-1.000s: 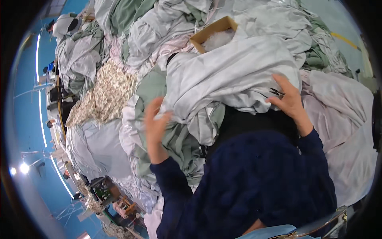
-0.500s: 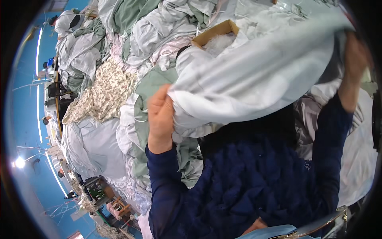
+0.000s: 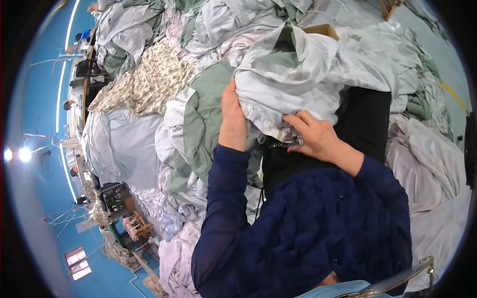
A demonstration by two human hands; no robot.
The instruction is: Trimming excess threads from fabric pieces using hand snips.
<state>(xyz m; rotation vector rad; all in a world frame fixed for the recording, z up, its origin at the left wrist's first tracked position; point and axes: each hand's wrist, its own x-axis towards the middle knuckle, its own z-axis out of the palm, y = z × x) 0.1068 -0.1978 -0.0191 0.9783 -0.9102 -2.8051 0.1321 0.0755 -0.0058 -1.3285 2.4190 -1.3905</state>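
A bunched white cloth (image 3: 293, 89) with grey-green parts showing in its folds lies across my lap. My left hand (image 3: 233, 111) is closed on its left edge, with most of its fingers hidden behind the fabric. My right hand (image 3: 320, 139) is at the cloth's near edge, its curled fingertips touching the fabric. A small greyish thing shows by the right thumb, too small to name. Beneath that edge, a chain-like trim (image 3: 278, 145) lies against the black garment (image 3: 367, 116) on my lap.
Heaps of white and grey-green cloth (image 3: 208, 104) surround me, with a floral-patterned cloth (image 3: 144, 82) at left. A cardboard box (image 3: 323, 31) stands partly hidden beyond the held cloth. Pale fabric (image 3: 422, 164) lies at right. People and work tables line the far left.
The stretched cloth has come down and gathered on my lap. My right hand has moved from far right to the cloth's near edge, close to my left hand. The view has shifted.
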